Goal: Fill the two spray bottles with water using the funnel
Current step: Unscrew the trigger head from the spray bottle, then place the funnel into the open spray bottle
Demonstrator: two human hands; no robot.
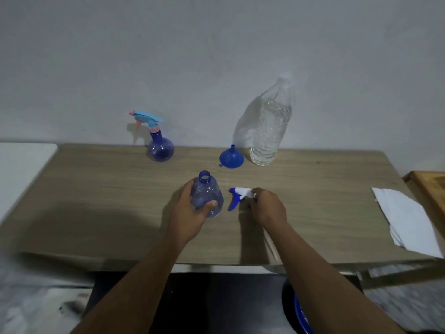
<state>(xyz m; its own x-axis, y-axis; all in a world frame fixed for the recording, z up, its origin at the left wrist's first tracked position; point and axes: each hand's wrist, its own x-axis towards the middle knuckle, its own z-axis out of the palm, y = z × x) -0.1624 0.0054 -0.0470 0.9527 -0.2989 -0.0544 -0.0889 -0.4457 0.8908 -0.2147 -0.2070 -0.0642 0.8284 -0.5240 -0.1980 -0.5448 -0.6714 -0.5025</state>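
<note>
A light wood-grain table [96, 201] fills the middle of the frame against a plain grey-white wall [216, 56], with a white surface [21, 169] just beside its left end. Sheets of white paper [404, 220] lie on the table's right end, overhanging its front edge, near a brown wooden board [431, 189] at the right edge. A dark blue-rimmed basin [302, 317] sits low at the bottom, right of centre.
</note>
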